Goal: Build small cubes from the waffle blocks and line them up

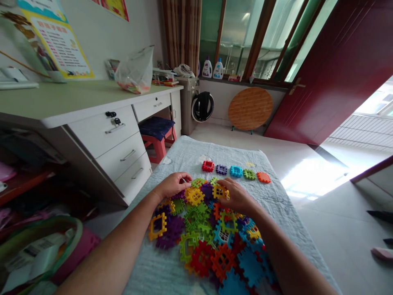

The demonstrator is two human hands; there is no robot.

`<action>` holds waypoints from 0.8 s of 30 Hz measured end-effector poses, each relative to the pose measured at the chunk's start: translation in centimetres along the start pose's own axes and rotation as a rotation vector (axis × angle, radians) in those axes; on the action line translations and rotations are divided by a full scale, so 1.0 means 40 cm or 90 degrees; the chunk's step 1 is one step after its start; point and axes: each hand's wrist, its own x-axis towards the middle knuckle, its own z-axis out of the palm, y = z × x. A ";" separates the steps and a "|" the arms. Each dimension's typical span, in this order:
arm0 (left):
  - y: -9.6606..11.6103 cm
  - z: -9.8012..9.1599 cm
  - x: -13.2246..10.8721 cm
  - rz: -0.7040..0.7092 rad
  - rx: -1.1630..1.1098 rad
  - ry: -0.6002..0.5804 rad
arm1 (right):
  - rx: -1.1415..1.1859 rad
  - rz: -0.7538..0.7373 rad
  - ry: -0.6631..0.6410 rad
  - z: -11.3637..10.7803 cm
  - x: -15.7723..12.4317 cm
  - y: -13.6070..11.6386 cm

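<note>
A heap of colourful plastic interlocking tiles (211, 237) lies on a pale blue cloth (184, 155). My left hand (172, 185) rests with curled fingers at the heap's far left edge, touching a green and yellow tile (195, 192). My right hand (235, 194) sits at the heap's far right side, its fingers closed round a yellow tile (220, 191). Beyond both hands a row of single tiles is laid out: red (208, 166), purple (221, 169), blue (236, 171), green (249, 174) and orange (263, 177).
A white desk with drawers (119, 139) stands to the left, a red stool (158, 137) under it. A green-rimmed basket (46, 250) sits at lower left. A round wooden tabletop (250, 108) leans on the far wall beside a dark red door (331, 69).
</note>
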 end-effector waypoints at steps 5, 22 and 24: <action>0.034 -0.007 -0.010 0.055 0.111 -0.003 | 0.033 -0.036 0.020 -0.003 0.004 -0.024; 0.094 -0.058 -0.037 0.055 0.171 -0.004 | 0.050 -0.030 0.043 -0.065 -0.019 -0.015; 0.117 -0.087 -0.064 0.046 0.223 -0.039 | 0.053 0.005 0.052 -0.086 -0.037 0.009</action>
